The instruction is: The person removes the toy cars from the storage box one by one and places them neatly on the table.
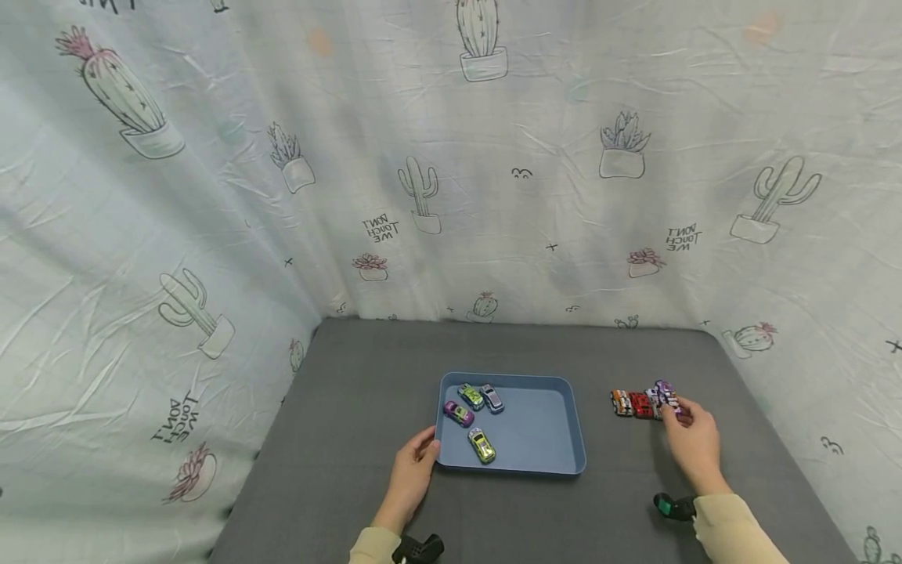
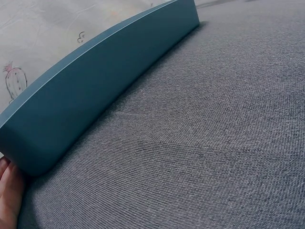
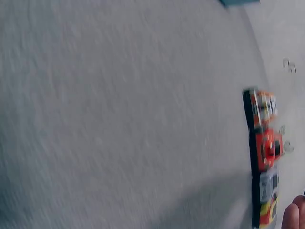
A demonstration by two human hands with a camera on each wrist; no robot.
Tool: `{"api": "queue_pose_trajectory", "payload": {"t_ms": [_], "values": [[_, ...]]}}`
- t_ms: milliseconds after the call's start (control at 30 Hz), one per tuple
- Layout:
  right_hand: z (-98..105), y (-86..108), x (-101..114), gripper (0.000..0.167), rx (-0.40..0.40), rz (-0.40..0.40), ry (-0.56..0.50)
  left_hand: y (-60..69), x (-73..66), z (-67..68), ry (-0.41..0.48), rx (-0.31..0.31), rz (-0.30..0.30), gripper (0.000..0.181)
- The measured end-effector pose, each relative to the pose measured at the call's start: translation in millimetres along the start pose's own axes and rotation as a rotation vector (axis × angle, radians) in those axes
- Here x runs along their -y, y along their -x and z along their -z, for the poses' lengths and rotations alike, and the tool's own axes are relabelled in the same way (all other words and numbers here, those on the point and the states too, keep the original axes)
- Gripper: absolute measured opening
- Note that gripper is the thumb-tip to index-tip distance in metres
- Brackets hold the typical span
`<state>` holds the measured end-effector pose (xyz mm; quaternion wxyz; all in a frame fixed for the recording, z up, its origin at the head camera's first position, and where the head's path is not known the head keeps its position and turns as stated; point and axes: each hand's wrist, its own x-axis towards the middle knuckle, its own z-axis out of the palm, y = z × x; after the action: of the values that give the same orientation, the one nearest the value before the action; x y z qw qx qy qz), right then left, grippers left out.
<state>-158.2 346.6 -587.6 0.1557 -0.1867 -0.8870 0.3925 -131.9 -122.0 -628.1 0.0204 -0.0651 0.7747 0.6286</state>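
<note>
My left hand holds the left front corner of a shallow blue tray; in the left wrist view its fingers lie against the outside of the tray's corner. Inside the tray, towards its left, are two green toy cars, a purple one and a grey-violet one. Over at the right, my right hand pinches a purple and white toy car by its fingertips, tilted above a row of toy cars. Only fingertips show in the right wrist view, which is blurred.
The row on the grey cloth includes an orange and white car, a red one, and a white and yellow one. A cactus-print curtain rises behind and beside the table.
</note>
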Motion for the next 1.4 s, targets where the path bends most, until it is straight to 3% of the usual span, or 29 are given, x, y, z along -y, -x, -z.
{"api": "queue_pose_trajectory", "payload": {"t_ms": [500,633,900,1167,1400], "values": [[18.5,-25.8,-21.8,0.048,-0.012,-0.095,0.054,0.4,-1.5,0.1,0.001,-0.007,0.006,0.039],[19.9,-30.5,-21.8,0.050,0.010,-0.161,0.053,1.4,-2.1,0.8,0.002,-0.005,-0.004,0.040],[21.0,-40.8,-23.2,0.051,0.070,-0.214,0.059,1.7,-2.2,1.3,0.005,0.005,-0.021,0.041],[20.2,-44.2,-33.6,0.052,0.134,-0.217,0.108,1.3,-3.1,-0.4,0.015,0.008,-0.008,0.040],[18.3,-43.1,-36.0,0.055,0.163,-0.239,0.057,1.8,-2.4,0.6,0.010,-0.002,-0.025,0.040]]}}
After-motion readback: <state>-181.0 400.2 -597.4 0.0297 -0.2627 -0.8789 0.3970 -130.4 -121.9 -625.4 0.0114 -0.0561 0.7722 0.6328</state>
